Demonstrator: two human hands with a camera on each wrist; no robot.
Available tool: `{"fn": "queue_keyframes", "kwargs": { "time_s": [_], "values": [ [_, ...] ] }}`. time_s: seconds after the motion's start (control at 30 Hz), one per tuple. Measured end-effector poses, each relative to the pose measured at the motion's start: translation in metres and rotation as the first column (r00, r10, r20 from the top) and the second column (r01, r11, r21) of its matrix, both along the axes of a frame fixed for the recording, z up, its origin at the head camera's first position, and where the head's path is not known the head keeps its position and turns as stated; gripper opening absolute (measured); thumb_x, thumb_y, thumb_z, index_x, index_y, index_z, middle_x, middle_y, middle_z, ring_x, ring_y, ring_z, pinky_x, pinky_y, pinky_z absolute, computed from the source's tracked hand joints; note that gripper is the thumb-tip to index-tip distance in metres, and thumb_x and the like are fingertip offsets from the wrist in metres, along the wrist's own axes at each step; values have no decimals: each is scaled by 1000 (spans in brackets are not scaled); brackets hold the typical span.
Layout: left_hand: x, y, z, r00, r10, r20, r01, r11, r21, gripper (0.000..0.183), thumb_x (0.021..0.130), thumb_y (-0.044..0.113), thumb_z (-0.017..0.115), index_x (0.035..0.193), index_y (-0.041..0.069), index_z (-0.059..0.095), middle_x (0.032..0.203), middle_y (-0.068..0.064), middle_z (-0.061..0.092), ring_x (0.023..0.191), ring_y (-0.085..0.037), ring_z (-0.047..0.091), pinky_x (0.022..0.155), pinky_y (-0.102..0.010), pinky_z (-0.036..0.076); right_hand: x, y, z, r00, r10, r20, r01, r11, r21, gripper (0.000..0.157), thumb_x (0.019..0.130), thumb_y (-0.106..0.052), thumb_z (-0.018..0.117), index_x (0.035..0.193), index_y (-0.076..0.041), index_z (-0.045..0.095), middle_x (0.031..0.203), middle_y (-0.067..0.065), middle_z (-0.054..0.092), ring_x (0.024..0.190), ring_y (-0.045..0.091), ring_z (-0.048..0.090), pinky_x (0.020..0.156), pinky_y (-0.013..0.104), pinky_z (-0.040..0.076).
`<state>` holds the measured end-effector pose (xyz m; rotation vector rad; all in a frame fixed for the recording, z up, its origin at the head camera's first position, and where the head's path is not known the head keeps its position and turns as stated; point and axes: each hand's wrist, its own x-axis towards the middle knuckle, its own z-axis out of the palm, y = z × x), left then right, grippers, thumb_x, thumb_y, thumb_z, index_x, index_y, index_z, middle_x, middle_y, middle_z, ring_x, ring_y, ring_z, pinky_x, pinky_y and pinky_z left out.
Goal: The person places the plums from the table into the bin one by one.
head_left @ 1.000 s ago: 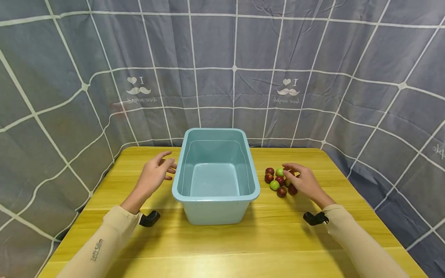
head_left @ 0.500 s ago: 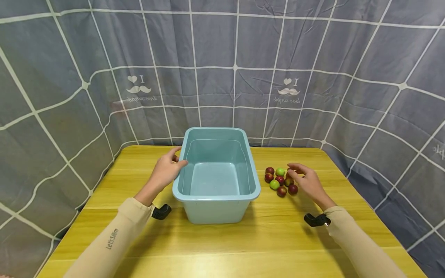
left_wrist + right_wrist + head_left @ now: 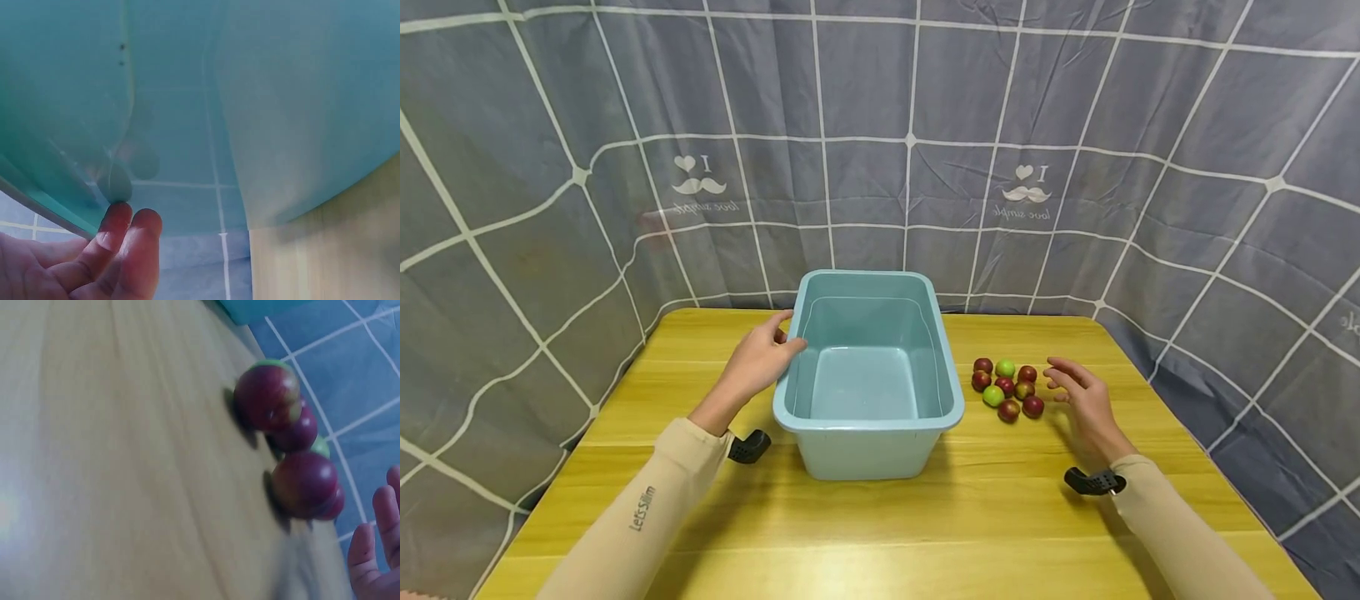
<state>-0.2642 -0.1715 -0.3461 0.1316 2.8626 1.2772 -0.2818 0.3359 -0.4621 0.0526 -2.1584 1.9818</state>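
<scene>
My left hand (image 3: 754, 364) grips the left rim of a light blue plastic tub (image 3: 868, 425), thumb over the rim and fingers outside. In the left wrist view, fingertips (image 3: 147, 222) touch the tub's outer wall (image 3: 300, 106). Nothing is visible on the tub's floor. To its right, several small plum-like fruits lie in a loose cluster; most are dark red, like the red fruit (image 3: 1033, 407), and two are green, such as the green fruit (image 3: 993, 396). Just right of them my right hand (image 3: 1086, 404) hovers with relaxed fingers, holding nothing. Red fruits (image 3: 305, 484) overlap in the right wrist view.
The tub and fruits rest on a yellowish wooden table (image 3: 850, 542). A grey curtain with white grid lines (image 3: 865, 183) surrounds the table's back and sides. Black devices are strapped to both wrists, including the left wrist device (image 3: 749, 447).
My left hand has moved right from beside the tub and taken hold of its rim. My right hand has drawn back rightward from over the fruits, uncovering more of them.
</scene>
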Motion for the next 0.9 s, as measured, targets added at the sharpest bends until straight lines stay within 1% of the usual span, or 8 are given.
{"fn": "queue_keyframes", "kwargs": {
  "time_s": [0.13, 0.27, 0.33, 0.43, 0.5, 0.63, 0.8, 0.9],
  "values": [
    [-1, 2, 4, 1000, 15, 9, -14, 999, -36, 76, 98, 42, 54, 161, 13, 23, 105, -13, 59, 82, -24, 57, 67, -34, 46, 1, 5, -7, 998, 48, 43, -42, 990, -132, 25, 100, -17, 63, 121, -5, 70, 94, -8, 72, 81, 8, 59, 65, 22, 49],
    [-1, 4, 9, 1000, 23, 20, -21, 997, -77, 80, 98, 44, 54, 162, 13, 19, 107, -12, 63, 84, -25, 60, 68, -35, 47, 1, 13, -15, 992, 117, 46, -108, 980, -169, 25, 102, -17, 60, 120, -3, 70, 91, -4, 70, 76, 11, 54, 62, 22, 47],
    [-3, 4, 9, 999, 29, 14, -28, 995, -93, 80, 97, 44, 54, 162, 14, 19, 108, -13, 64, 86, -25, 62, 70, -36, 48, 1, 17, -18, 989, 139, 46, -131, 980, -150, 26, 102, -17, 60, 121, -2, 69, 92, -2, 68, 74, 11, 53, 63, 22, 46],
    [-5, 4, 6, 1000, 28, 10, -27, 994, -108, 80, 97, 45, 54, 162, 13, 20, 113, -15, 65, 93, -28, 64, 74, -39, 49, 0, 23, -25, 986, 155, 58, -150, 985, -80, 30, 101, -17, 61, 125, 2, 66, 94, -4, 65, 73, 12, 51, 65, 23, 46],
    [-6, 5, 3, 999, 27, 17, -25, 994, -107, 80, 97, 45, 53, 162, 14, 20, 118, -16, 65, 98, -30, 64, 78, -41, 50, 0, 27, -29, 985, 161, 69, -159, 987, -32, 37, 101, -17, 61, 130, 6, 61, 96, -5, 63, 76, 12, 50, 67, 24, 46],
    [-6, 4, 1, 999, 20, 29, -17, 994, -109, 80, 98, 47, 52, 163, 15, 18, 128, -19, 62, 107, -33, 64, 83, -46, 51, -1, 32, -31, 978, 184, 97, -189, 981, 42, 45, 101, -18, 61, 136, 9, 54, 102, -6, 63, 82, 14, 51, 71, 25, 46],
    [-6, 5, 1, 999, 15, 32, -11, 993, -115, 81, 97, 47, 50, 163, 17, 15, 134, -21, 60, 110, -34, 63, 87, -49, 50, -1, 36, -30, 969, 194, 151, -218, 962, 162, 51, 102, -23, 61, 141, 9, 51, 115, -3, 66, 94, 13, 55, 77, 24, 47],
    [-6, 5, 1, 999, 9, 40, -5, 994, -107, 81, 98, 47, 50, 164, 17, 13, 139, -22, 57, 114, -36, 62, 91, -53, 50, -1, 37, -30, 968, 188, 165, -225, 942, 247, 52, 101, -25, 62, 140, 7, 53, 110, -5, 66, 95, 12, 57, 79, 25, 47]
  ]
}}
